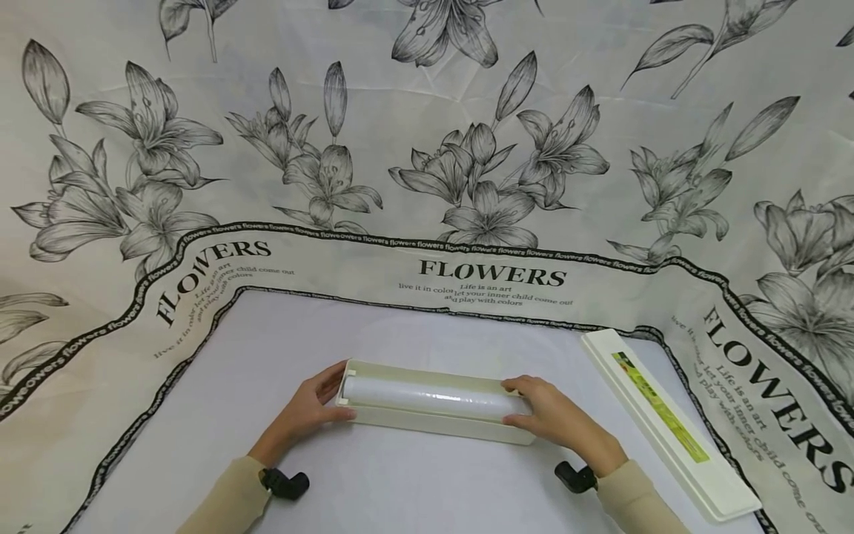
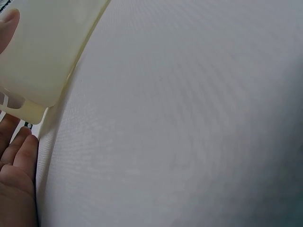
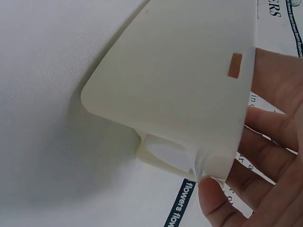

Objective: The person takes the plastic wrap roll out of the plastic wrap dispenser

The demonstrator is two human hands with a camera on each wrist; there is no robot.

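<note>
A cream plastic cling film dispenser box point(image 1: 434, 431) lies lidless before me, with a shiny roll of cling film point(image 1: 427, 396) inside it. My left hand point(image 1: 308, 408) grips the box's left end, thumb on the front wall and fingers behind. At the opposite end my right hand point(image 1: 557, 412) holds the box between thumb and fingers. The left wrist view catches the pale box wall point(image 2: 45, 52) with a thumb point(image 2: 6, 30) against it. In the right wrist view the box end point(image 3: 165, 75) has a small rectangular slot, and the right thumb point(image 3: 213, 201) touches its corner.
A long white lid point(image 1: 723, 489) with a yellow-green label point(image 1: 660, 408) lies slanted on the right. Under everything is a white cloth surface point(image 1: 400, 489). Flower-printed fabric point(image 1: 347, 267) with black borders rises behind and at both sides.
</note>
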